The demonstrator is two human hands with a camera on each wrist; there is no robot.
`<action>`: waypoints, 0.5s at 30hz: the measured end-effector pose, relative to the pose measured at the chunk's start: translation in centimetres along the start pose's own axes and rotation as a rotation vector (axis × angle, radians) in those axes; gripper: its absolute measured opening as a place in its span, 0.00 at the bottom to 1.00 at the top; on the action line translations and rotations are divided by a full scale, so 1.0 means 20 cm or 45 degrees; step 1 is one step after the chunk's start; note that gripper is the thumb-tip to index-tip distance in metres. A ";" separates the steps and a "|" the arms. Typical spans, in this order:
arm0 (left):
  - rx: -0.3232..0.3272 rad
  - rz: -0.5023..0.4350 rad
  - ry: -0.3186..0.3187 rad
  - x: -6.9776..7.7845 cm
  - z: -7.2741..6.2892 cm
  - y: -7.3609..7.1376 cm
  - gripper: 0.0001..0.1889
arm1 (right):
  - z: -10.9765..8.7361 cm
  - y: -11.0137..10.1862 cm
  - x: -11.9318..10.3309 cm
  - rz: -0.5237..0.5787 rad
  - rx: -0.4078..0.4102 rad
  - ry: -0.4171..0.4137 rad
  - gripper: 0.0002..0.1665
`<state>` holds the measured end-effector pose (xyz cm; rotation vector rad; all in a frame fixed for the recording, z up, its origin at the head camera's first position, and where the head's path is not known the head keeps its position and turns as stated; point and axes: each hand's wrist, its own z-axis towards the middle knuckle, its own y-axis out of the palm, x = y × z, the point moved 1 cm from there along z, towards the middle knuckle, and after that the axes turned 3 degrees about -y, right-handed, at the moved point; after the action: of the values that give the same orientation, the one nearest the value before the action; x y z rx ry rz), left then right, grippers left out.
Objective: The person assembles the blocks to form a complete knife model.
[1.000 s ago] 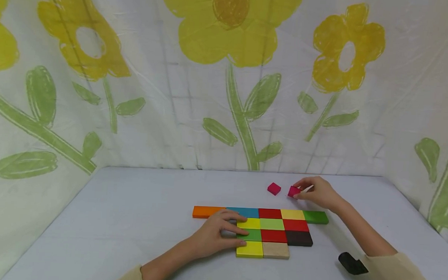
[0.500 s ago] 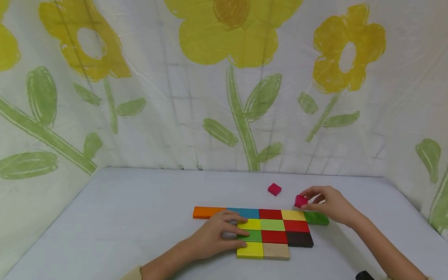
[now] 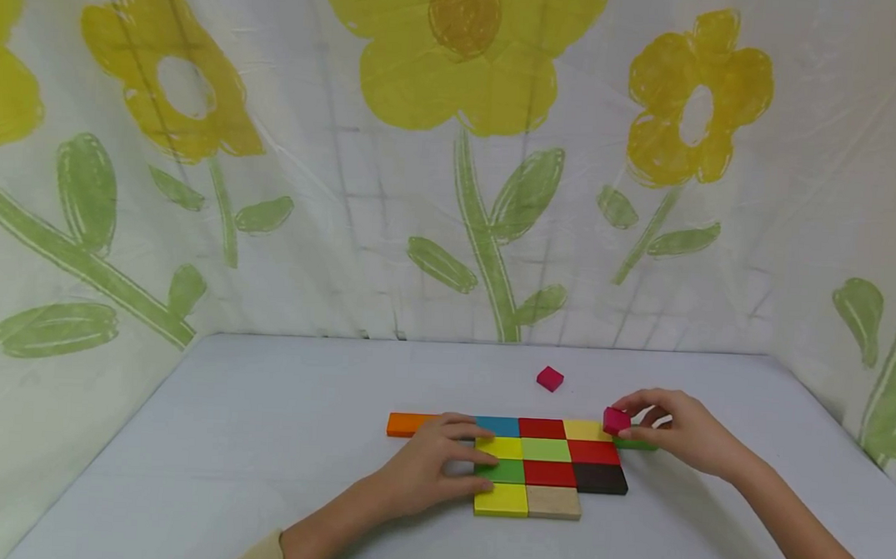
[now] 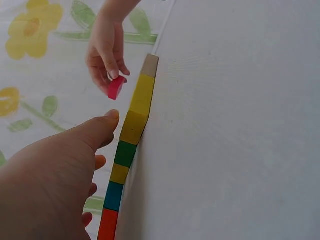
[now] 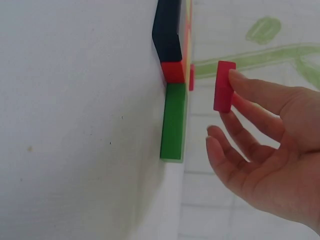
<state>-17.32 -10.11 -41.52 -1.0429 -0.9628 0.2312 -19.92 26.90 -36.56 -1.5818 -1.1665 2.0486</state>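
Observation:
My right hand (image 3: 685, 430) pinches a small pink block (image 3: 616, 421) between thumb and fingers. In the right wrist view that block (image 5: 224, 86) is raised off the table, beside the long green block (image 5: 174, 122). A flat layout of coloured wooden blocks lies on the table in stepped rows. Its back row runs from an orange block (image 3: 406, 425) to the green one at the right end, partly hidden by the right hand. My left hand (image 3: 432, 466) rests at the layout's left side, fingers spread and relaxed over the yellow block (image 3: 500, 500) and its neighbours.
Another pink block (image 3: 550, 378) lies alone behind the layout. A dark brown block (image 3: 599, 478) and a bare wood block (image 3: 553, 503) form the layout's lower right steps. Beyond the white table (image 3: 285, 389) hangs a flower-printed curtain (image 3: 392, 185).
My right hand has carried the pink block from the back of the table toward me and slightly right, over the right end of the back row. The left hand has stayed put.

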 end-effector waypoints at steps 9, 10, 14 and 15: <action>0.009 0.028 0.014 -0.01 0.00 -0.01 0.17 | -0.06 0.00 0.02 0.020 -0.012 -0.088 0.18; 0.008 0.024 0.013 -0.01 0.00 -0.01 0.17 | -0.06 0.00 0.03 0.020 -0.020 -0.100 0.18; 0.004 0.017 0.012 -0.01 -0.01 -0.01 0.17 | -0.07 -0.01 0.04 0.035 -0.048 -0.114 0.18; 0.004 0.016 0.010 -0.01 -0.01 -0.01 0.17 | -0.07 -0.01 0.04 0.033 -0.051 -0.117 0.18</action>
<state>-17.34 -10.35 -41.56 -1.0463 -0.9489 0.2386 -19.03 28.16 -36.97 -1.5436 -1.2326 2.1476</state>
